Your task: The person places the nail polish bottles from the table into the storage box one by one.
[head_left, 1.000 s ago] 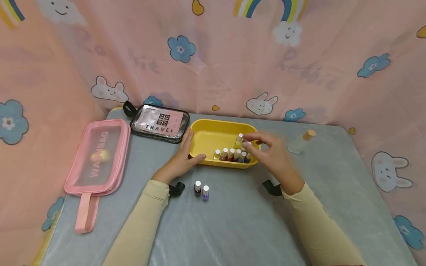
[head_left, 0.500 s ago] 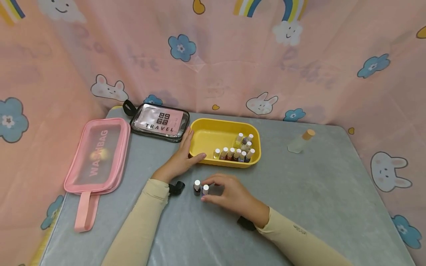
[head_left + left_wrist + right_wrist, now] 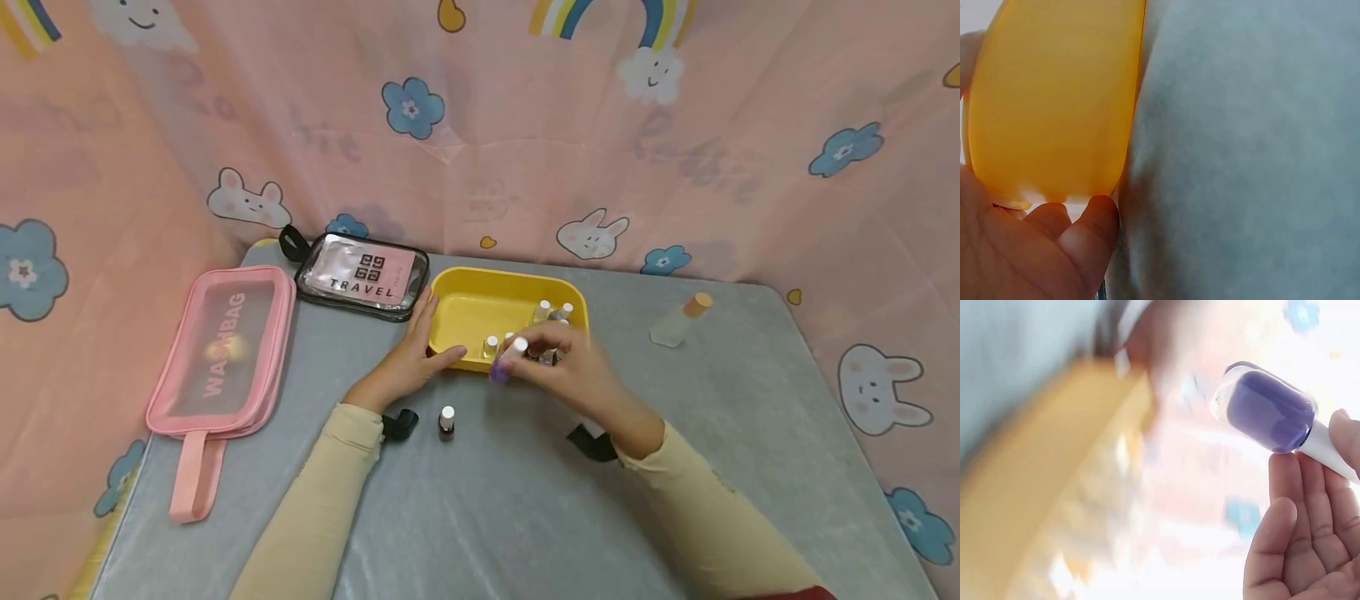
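A yellow plastic tray (image 3: 480, 297) stands on the table with several white-capped nail polish bottles in its right part. My left hand (image 3: 402, 358) holds the tray's left end, fingers along the end wall and thumb at the near side. In the left wrist view the fingertips (image 3: 1102, 215) touch that wall. My right hand (image 3: 577, 367) pinches a purple nail polish bottle (image 3: 1269, 411) by its white cap, tilted, over the tray's near edge. It hides some bottles behind it. A dark nail polish bottle (image 3: 447, 425) stands on the table in front of the tray.
A pink wash bag (image 3: 225, 358) lies at the left, with a black-edged clear travel pouch (image 3: 363, 277) behind it. A frosted bottle with an orange-brown cap (image 3: 681, 320) is at the right. A patterned pink curtain (image 3: 480, 167) hangs behind the table.
My right hand moved from the tray to the two bottles on the table, took the purple nail polish bottle, and carried it up to the tray's near edge. My left hand stayed put.
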A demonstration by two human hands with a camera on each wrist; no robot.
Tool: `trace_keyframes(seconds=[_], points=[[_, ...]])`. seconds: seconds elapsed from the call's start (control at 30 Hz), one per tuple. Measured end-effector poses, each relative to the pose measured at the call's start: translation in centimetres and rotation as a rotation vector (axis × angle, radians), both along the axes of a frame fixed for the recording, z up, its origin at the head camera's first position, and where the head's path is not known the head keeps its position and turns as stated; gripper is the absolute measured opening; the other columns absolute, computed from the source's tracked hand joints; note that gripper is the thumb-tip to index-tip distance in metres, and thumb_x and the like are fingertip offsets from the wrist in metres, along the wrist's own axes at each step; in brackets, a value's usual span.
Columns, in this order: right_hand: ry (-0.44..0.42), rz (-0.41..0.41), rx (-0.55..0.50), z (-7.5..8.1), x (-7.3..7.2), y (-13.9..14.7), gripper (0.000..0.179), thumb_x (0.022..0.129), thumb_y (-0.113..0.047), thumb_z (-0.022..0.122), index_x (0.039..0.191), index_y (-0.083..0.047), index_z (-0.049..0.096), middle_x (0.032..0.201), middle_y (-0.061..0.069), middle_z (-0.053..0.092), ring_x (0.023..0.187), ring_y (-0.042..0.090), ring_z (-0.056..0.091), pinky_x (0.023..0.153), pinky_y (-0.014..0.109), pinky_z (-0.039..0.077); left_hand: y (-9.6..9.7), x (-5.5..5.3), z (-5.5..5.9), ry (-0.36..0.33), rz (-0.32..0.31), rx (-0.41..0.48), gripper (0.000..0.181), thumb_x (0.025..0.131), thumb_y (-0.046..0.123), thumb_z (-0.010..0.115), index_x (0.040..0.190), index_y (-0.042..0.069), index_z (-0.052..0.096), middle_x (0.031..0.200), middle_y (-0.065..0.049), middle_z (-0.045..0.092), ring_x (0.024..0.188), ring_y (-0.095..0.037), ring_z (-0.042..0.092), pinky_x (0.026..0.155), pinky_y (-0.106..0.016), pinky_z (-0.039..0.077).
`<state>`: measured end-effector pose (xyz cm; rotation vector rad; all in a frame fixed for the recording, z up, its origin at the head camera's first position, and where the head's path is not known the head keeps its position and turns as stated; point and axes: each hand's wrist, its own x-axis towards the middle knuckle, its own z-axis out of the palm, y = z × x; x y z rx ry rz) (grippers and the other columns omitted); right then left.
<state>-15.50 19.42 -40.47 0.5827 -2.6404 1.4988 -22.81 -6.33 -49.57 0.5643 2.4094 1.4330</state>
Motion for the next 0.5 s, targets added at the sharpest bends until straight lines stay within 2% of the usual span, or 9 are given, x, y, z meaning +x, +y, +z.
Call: trace_keyframes(seconds=[0.1,0.17,0.33,0.5], points=[[-0.024,-0.086,0.043,1.9,-2.8,2.2,0.015,0.094,-0.018,0.084,0.102,-0.007,0.078,0.100,0.002,0.077,0.088,0.020,0.067,0.076,0.026,0.057,-0.1,0.0,0.0,0.003,-0.002,0.001,0.105,0.102,0.043,0.071,0.171,0.013,-0.003,0.177,-0.002,-0.017,0.161,-0.032,0.002,0.126,-0.056,0.015],[-0.050,-0.107,0.059,2.1,-4.8,3.5,0.017,0.096,-0.019,0.082,0.103,-0.005,0.077,0.100,0.006,0.076,0.089,0.022,0.069,0.074,0.024,0.057,-0.2,0.0,-0.1,0.001,-0.005,0.003,0.105,0.102,0.042,0.071,0.171,0.013,-0.003,0.177,-0.002,-0.017,0.161,-0.031,0.001,0.127,-0.056,0.014],[-0.156,-0.103,0.126,0.7,-8.1,5.4,0.022,0.098,-0.025,0.081,0.106,-0.005,0.078,0.103,0.007,0.076,0.096,0.024,0.073,0.082,0.027,0.058,-0.2,-0.1,-0.2,0.000,-0.007,0.004,0.105,0.103,0.041,0.071,0.171,0.013,-0.003,0.176,-0.001,-0.018,0.161,-0.030,-0.001,0.127,-0.055,0.013],[-0.264,-0.092,0.199,-0.8,-9.3,5.7,0.022,0.098,-0.026,0.080,0.110,-0.008,0.077,0.104,0.005,0.078,0.102,0.025,0.073,0.087,0.037,0.058,-0.1,-0.1,-0.1,0.000,-0.010,0.006,0.105,0.102,0.040,0.072,0.171,0.013,-0.003,0.177,-0.003,-0.017,0.161,-0.032,-0.001,0.126,-0.057,0.013]])
